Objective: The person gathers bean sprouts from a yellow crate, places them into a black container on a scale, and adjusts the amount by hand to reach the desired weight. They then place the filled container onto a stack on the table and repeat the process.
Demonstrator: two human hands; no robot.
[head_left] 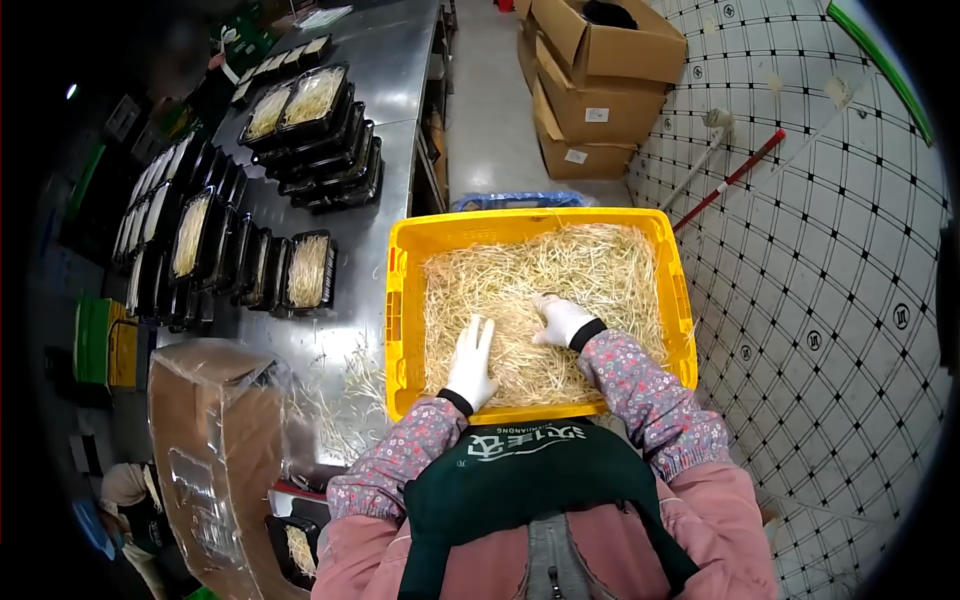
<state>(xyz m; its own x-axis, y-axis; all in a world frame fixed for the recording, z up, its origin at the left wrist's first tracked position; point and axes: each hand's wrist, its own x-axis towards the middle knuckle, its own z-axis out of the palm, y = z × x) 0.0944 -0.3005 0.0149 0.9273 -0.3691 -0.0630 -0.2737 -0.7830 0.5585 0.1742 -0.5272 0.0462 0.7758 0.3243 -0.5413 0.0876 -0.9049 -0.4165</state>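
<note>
A yellow crate (404, 300) in front of me is filled with pale bean sprouts (540, 262). My left hand (470, 366), in a white glove, lies on the sprouts at the near left, its fingers stretched out and holding nothing. Right of the crate's middle, my right hand (563, 322), also gloved in white, touches the sprouts. Its thumb and fingers are apart, with the fingertips partly among the strands.
On the steel table (395, 90) at left stand stacked black trays (335, 160) of sprouts and a single tray (309, 270). A plastic-lined cardboard box (225, 440) stands near left. Cardboard boxes (600, 100) are piled ahead; a red pole (730, 180) leans at right. Another person (140, 510) is lower left.
</note>
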